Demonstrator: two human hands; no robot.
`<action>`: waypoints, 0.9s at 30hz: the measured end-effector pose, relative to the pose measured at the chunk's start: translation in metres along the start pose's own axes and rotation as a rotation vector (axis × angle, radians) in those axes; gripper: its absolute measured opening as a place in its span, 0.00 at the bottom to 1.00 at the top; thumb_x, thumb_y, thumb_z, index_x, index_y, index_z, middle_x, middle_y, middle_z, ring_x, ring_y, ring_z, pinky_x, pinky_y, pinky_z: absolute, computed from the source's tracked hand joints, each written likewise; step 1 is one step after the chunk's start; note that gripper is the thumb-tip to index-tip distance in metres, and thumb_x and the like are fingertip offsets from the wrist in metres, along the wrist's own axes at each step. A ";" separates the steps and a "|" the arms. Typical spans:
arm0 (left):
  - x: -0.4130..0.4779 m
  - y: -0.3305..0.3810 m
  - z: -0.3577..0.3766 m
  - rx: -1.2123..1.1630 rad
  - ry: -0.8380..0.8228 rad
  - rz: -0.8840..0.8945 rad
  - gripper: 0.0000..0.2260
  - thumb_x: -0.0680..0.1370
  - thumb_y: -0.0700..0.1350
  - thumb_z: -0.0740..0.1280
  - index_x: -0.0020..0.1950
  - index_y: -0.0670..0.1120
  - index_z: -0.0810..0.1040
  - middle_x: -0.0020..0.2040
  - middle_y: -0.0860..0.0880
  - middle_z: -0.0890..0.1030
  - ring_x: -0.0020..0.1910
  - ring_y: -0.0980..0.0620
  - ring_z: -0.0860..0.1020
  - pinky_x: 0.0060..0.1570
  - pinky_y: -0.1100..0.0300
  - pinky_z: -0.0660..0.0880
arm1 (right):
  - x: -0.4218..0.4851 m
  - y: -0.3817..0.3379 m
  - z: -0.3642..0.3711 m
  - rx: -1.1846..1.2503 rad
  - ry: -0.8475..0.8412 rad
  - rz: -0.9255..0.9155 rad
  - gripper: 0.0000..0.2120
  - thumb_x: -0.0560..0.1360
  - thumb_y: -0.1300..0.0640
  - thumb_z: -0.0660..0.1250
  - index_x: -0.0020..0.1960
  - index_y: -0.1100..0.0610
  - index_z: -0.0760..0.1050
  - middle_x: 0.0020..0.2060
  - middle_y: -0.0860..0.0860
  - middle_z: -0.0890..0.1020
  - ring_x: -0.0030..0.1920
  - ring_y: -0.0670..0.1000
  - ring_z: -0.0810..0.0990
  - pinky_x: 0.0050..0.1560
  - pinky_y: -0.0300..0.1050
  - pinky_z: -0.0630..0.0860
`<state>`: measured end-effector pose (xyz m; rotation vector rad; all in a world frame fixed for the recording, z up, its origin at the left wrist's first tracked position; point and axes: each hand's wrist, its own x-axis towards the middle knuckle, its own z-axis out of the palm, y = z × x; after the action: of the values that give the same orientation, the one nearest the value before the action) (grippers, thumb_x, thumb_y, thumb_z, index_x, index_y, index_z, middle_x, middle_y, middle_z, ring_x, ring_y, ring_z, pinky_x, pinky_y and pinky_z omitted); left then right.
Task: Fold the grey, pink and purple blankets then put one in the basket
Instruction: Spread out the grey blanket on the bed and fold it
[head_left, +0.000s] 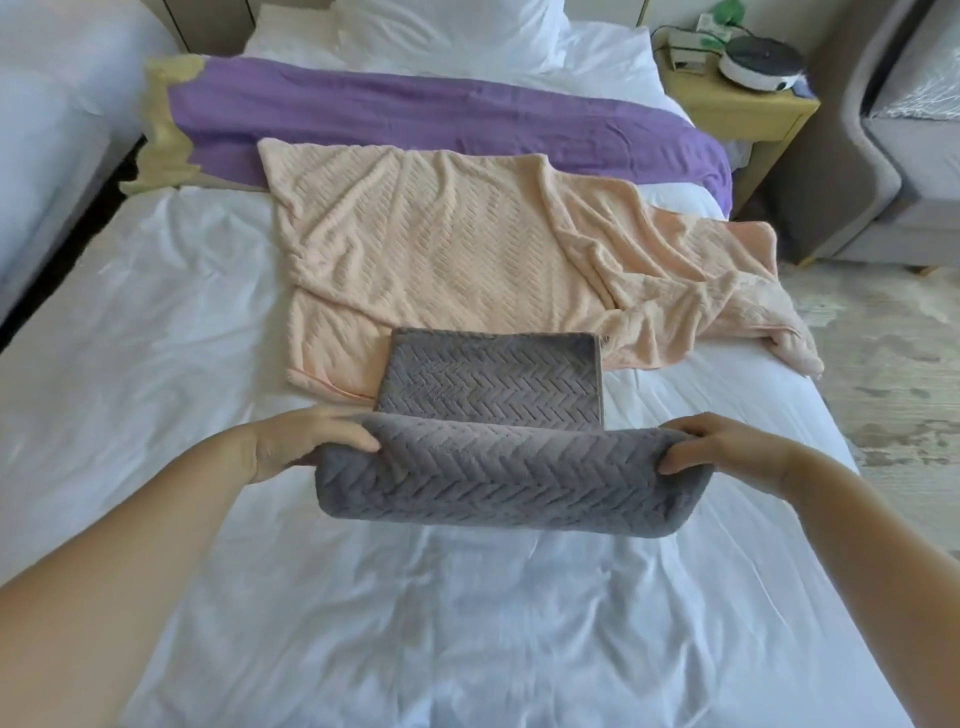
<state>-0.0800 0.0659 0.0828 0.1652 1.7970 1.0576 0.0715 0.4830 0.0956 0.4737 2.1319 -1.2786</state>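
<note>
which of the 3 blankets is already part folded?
The grey blanket, nearest the camera, held at each end by the left hand and right hand. The pink blanket and purple blanket lie spread, untouched.

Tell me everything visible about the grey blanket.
The grey blanket looks like plush fleece embossed with a herringbone pattern, already folded into a thick, narrow stack. Its far part lies flat, partly on the white bed sheet and partly over the near edge of the pink blanket. Its near part is raised and curled over in a soft roll. The left hand grips the roll's left end and the right hand grips its right end.
</note>
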 end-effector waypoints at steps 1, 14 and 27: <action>0.008 -0.001 -0.003 -0.126 0.069 0.003 0.27 0.58 0.56 0.74 0.55 0.48 0.83 0.53 0.48 0.84 0.54 0.50 0.81 0.55 0.56 0.75 | 0.008 0.003 -0.003 0.151 0.049 -0.005 0.16 0.64 0.58 0.73 0.51 0.58 0.81 0.46 0.55 0.85 0.51 0.54 0.82 0.51 0.47 0.76; 0.149 -0.022 -0.001 -0.464 0.431 -0.150 0.27 0.57 0.66 0.75 0.53 0.56 0.79 0.53 0.50 0.82 0.52 0.48 0.79 0.59 0.46 0.73 | 0.150 0.048 0.032 0.604 0.418 0.069 0.20 0.70 0.43 0.72 0.57 0.53 0.75 0.51 0.52 0.83 0.52 0.52 0.81 0.55 0.50 0.77; 0.160 -0.041 -0.006 -0.816 0.264 0.038 0.26 0.76 0.67 0.54 0.58 0.53 0.82 0.59 0.46 0.82 0.58 0.47 0.80 0.52 0.49 0.75 | 0.174 0.041 0.035 0.733 0.441 0.122 0.25 0.74 0.36 0.63 0.58 0.55 0.74 0.56 0.55 0.81 0.57 0.56 0.80 0.63 0.56 0.73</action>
<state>-0.1489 0.1234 -0.0555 -0.4558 1.4449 1.8128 -0.0252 0.4706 -0.0584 1.2646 1.8451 -2.0115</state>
